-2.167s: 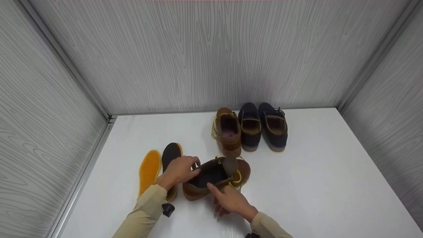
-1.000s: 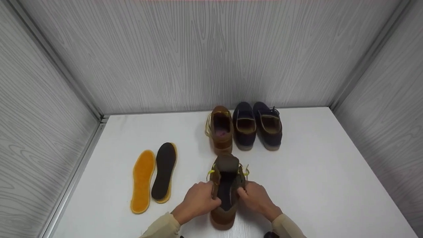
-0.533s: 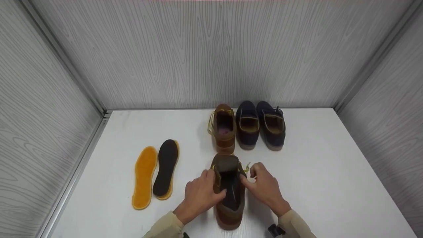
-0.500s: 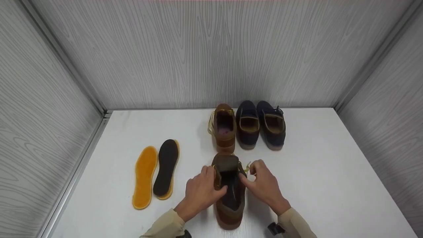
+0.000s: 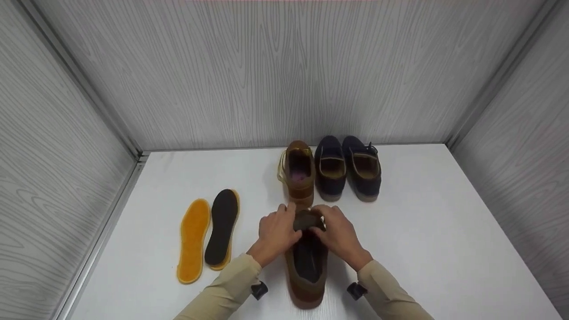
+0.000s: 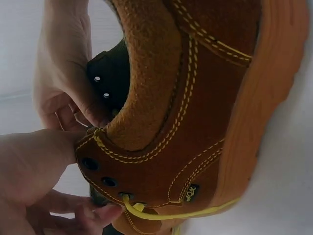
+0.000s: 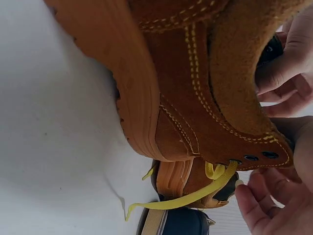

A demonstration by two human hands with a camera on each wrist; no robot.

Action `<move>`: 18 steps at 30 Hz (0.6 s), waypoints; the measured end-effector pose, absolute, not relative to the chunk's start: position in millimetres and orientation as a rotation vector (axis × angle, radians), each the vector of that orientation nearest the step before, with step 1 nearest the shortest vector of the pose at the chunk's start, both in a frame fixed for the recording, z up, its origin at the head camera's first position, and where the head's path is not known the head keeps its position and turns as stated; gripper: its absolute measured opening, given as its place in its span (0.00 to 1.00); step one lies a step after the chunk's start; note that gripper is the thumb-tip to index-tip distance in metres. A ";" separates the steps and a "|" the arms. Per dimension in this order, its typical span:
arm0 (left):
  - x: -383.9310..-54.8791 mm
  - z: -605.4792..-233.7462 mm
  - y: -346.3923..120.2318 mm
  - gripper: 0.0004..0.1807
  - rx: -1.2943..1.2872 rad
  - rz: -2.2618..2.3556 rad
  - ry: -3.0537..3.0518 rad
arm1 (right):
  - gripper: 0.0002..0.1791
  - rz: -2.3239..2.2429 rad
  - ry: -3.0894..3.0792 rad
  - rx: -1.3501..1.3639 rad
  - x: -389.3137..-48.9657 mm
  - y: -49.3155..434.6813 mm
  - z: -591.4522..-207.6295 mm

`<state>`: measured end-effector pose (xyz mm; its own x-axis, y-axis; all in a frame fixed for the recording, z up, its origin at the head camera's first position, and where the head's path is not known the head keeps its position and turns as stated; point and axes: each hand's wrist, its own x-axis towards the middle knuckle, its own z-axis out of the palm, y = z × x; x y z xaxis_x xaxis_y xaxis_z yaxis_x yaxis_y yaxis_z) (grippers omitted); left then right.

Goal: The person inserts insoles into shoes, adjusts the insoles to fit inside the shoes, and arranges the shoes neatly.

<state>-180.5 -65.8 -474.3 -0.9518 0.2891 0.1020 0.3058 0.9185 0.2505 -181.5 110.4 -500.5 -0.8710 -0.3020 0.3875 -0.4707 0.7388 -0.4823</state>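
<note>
A brown leather lace-up shoe (image 5: 306, 291) stands on the white surface, heel toward me, its dark tongue (image 5: 306, 221) showing between my hands. My left hand (image 5: 278, 231) grips the left eyelet flap, thumb inside the opening and fingers outside. On the other side my right hand (image 5: 340, 233) holds the right flap and tongue area, its thumb also inside. In the left wrist view a yellow lace (image 6: 186, 214) hangs from the lower eyelets while upper eyelets are unlaced. A loose yellow lace (image 7: 186, 199) end trails down in the right wrist view. The shoe's toe is hidden behind my hands.
Its brown mate (image 5: 300, 186) stands just beyond, beside a dark blue shoe (image 5: 330, 180) and another dark blue shoe (image 5: 365, 182) near the back wall. On the left lie an orange insole (image 5: 193, 240) and a black-topped insole (image 5: 221, 226) with orange edging.
The brown shoe has turned from slanted to pointing straight away from me. Both hands have moved forward along its opening to the tongue and closer together.
</note>
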 end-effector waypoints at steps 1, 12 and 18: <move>-180.3 -475.3 -66.8 0.20 -0.494 -0.427 -2.992 | 0.19 0.843 -2.625 0.614 -180.8 110.4 -502.0; -162.8 -480.6 -59.5 0.13 -0.700 -0.274 -2.911 | 0.16 0.713 -2.441 0.697 -168.0 116.0 -513.6; -153.9 -485.2 -52.2 0.20 -0.691 -0.134 -2.944 | 0.17 0.545 -2.606 0.728 -163.6 111.2 -510.3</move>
